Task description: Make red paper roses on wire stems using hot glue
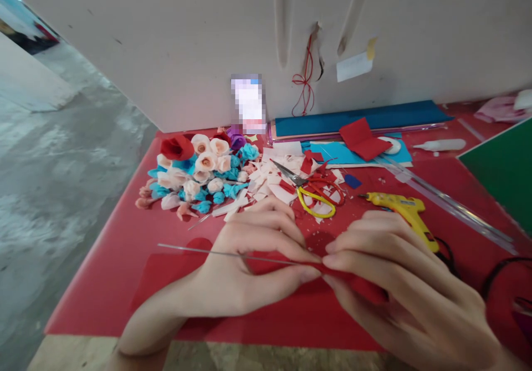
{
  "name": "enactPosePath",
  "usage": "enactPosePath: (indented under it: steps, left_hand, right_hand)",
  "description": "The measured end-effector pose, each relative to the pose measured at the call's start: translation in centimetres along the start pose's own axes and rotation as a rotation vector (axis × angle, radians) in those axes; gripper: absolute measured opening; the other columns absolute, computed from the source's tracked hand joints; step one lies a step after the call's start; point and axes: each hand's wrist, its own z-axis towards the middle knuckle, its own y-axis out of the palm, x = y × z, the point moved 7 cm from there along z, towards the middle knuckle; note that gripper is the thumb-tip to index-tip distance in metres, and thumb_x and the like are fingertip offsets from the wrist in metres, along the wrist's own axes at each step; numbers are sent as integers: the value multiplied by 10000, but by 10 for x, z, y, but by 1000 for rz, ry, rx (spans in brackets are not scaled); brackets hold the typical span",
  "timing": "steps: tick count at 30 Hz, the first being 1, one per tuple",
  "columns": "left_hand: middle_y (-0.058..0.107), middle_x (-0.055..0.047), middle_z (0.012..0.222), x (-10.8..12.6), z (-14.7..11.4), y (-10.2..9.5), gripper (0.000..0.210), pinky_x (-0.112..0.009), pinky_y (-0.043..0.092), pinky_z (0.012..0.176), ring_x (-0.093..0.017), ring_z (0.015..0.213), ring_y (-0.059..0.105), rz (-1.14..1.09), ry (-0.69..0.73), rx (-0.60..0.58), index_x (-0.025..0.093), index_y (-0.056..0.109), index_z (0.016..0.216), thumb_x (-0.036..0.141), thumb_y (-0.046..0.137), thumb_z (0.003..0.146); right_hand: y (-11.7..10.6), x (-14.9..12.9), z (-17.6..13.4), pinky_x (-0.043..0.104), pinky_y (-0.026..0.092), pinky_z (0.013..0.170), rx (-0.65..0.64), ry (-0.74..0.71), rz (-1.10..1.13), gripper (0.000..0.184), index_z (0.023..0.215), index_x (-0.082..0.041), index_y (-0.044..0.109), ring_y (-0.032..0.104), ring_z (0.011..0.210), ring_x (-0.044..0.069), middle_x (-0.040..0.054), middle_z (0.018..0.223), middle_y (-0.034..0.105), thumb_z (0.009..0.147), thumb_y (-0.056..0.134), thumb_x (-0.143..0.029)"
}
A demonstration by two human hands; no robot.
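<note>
My left hand (249,265) pinches a thin wire stick (183,248) between thumb and forefinger; its free end points left past the wrist. Fingertip to fingertip with it, my right hand (399,271) is closed on a piece of red paper (361,283) at the stick's other end. How the paper joins the stick is mostly hidden by my fingers. Just beyond the hands lie scissors (316,202) with yellow and red handles, on a heap of pale paper scraps (270,179). A yellow glue gun (403,207) rests behind my right hand.
Paper flowers (199,171) in white, blue and red are piled at the left. A lit phone (249,105) leans on the wall. Blue paper (357,118), a folded red piece (366,140) and a small white bottle (443,145) lie behind. A green board (502,166) stands right.
</note>
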Motion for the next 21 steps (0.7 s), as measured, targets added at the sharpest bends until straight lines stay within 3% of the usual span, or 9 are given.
enactPosePath:
  steps: [6,15,21]
  left_hand:
    - [661,-38,654,0,0,2,26,-304,486,766,-115,664,570,-13,-3,-7,111,702,714,118,714,735]
    - [667,-41,648,0,1,3,36,-322,497,763,-131,671,567,-6,-3,-30,122,696,708,130,712,739]
    - [673,-42,667,-1,1,4,24,-323,501,745,-136,687,565,-11,-15,-50,131,703,726,142,706,748]
  right_hand:
    - [2,0,0,268,522,725,-15,-22,148,263,904,-120,549,587,762,114,23,816,656,701,583,43]
    - [3,1,-8,265,528,706,-3,-18,138,321,986,-175,493,570,763,118,-8,842,650,734,575,7]
    - [6,3,-7,285,526,710,7,9,177,355,977,-163,503,557,757,133,5,809,639,712,529,71]
